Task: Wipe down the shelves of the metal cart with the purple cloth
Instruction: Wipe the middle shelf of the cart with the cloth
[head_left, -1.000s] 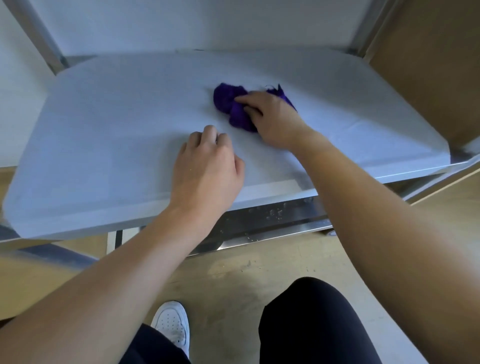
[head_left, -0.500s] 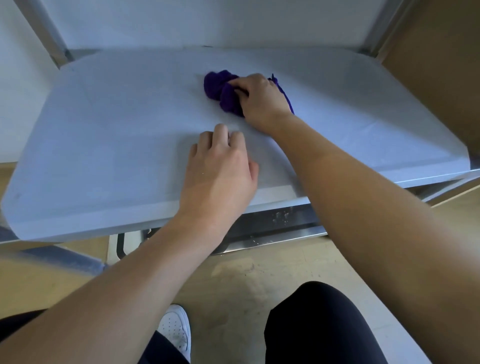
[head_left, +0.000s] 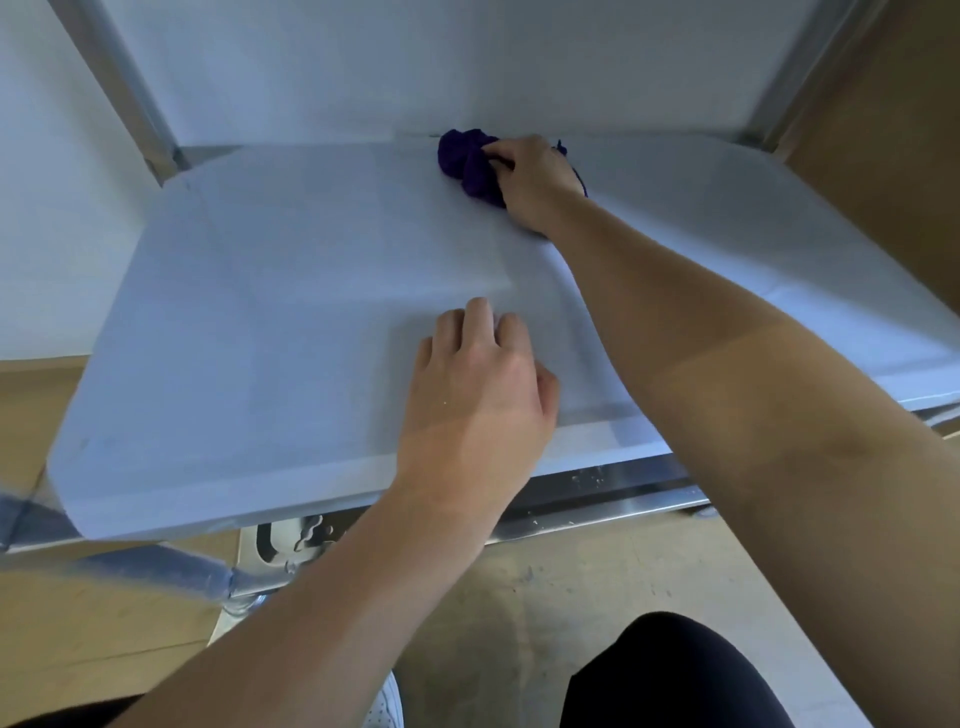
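Observation:
The cart's shelf is a wide, pale blue-white surface with rounded corners. A bunched purple cloth lies at the shelf's far edge, right of centre. My right hand is closed over the cloth and presses it onto the shelf. My left hand rests palm down near the front edge, fingers loosely curled, holding nothing. Part of the cloth is hidden under my right hand.
Metal uprights stand at the back left and back right of the shelf. A lower metal shelf edge shows beneath the front. Below are a wooden floor, my dark-clad knee and a white shoe.
My right hand has pushed the purple cloth away from me, from the middle of the shelf to its far edge. My left hand has stayed near the front edge.

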